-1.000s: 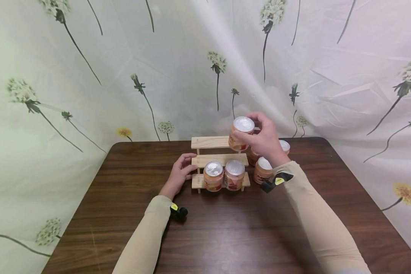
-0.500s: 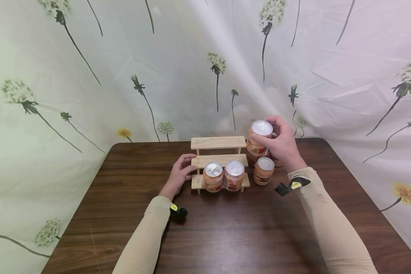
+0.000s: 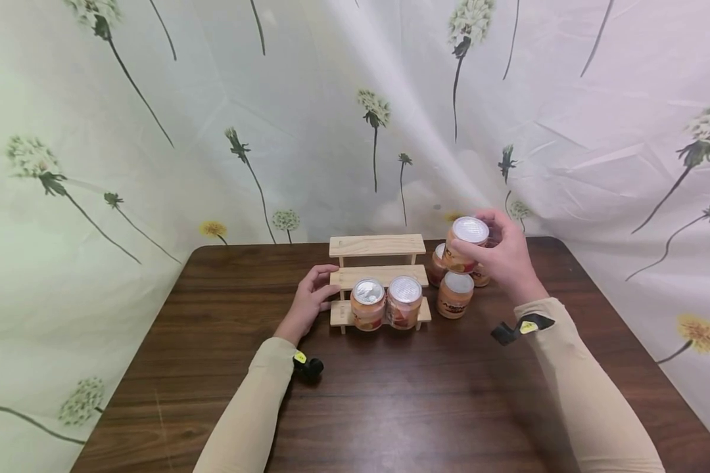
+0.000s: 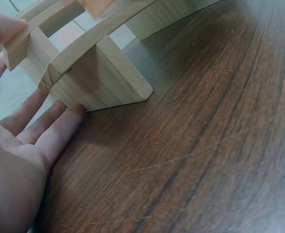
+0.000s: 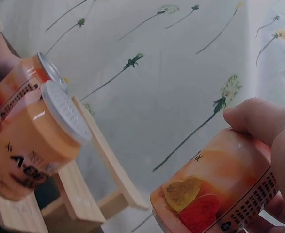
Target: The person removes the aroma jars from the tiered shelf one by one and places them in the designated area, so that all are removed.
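Note:
My right hand (image 3: 509, 259) grips a can (image 3: 459, 257) with an orange fruit label and silvery lid, holding it upright above the cans right of a stepped wooden rack (image 3: 378, 246). In the right wrist view the thumb lies along this held can (image 5: 215, 189). My left hand (image 3: 307, 303) holds the rack's left end at the middle step. In the left wrist view the thumb touches a plank (image 4: 16, 46) and other fingers (image 4: 60, 136) lie against the side panel. Two similar cans, one left (image 3: 369, 307) and one right (image 3: 404, 306), stand on the lowest step.
Beside the rack's right end stand a front can (image 3: 454, 301), a can behind it (image 3: 437, 268) and one partly hidden can (image 3: 482, 277). All are on a dark wooden table (image 3: 361, 407). A flower-printed sheet (image 3: 307, 131) hangs behind the table.
My right hand has carried the can from above the rack's top step to the right and lower, over the cans there. My left hand stays at the rack.

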Motion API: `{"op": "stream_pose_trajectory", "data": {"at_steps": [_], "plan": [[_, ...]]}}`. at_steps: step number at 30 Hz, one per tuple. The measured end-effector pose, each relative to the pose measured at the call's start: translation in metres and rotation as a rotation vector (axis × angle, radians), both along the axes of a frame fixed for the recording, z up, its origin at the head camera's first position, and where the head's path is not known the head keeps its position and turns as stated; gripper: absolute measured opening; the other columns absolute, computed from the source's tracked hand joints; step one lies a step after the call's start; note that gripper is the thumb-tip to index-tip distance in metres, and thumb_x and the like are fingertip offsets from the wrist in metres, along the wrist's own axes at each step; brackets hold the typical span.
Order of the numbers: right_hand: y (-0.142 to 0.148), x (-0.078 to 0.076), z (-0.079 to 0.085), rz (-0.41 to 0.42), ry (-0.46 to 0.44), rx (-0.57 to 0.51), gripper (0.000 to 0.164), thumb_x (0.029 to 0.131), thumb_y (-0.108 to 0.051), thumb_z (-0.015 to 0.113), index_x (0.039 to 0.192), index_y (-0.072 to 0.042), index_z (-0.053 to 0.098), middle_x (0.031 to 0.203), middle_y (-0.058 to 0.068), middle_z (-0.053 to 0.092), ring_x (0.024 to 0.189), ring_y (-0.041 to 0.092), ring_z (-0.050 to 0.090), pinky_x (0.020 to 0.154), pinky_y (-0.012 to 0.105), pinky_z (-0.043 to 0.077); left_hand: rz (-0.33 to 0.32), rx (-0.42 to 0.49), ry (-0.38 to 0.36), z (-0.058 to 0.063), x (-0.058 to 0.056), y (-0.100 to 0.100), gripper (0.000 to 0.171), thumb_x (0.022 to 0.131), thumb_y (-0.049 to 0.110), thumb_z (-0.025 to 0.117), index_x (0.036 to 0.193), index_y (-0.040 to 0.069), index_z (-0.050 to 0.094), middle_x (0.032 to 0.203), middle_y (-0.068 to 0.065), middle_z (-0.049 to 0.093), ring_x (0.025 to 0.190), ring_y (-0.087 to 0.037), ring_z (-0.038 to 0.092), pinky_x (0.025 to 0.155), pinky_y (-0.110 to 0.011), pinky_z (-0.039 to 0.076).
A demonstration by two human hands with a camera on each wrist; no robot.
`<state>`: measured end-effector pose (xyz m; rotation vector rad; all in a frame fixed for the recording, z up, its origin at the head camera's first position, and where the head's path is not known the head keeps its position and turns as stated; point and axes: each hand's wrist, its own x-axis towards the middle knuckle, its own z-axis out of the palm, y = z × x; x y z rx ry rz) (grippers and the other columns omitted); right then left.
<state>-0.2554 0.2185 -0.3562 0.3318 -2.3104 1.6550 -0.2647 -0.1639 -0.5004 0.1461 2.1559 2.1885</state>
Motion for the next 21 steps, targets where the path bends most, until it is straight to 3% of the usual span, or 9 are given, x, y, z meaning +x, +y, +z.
{"op": "stream_pose_trajectory", "data": {"at_steps": [21], "plan": [[0.044, 0.009, -0.027, -0.113, 0.038, 0.057, 0.047, 0.082, -0.011, 0.090, 0.120, -0.001, 0.064, 0.101, -0.010, 0.066, 0.083, 0.004, 0.066, 0.072, 0.016, 0.052, 0.004, -0.003, -0.003, -0.001, -0.002, 0.000, 0.045, 0.100, 0.007, 0.065, 0.144, 0.010, 0.055, 0.147, -0.017, 0.048, 0.124, -0.031, 0.058, 0.083, -0.037, 0.061]]}}
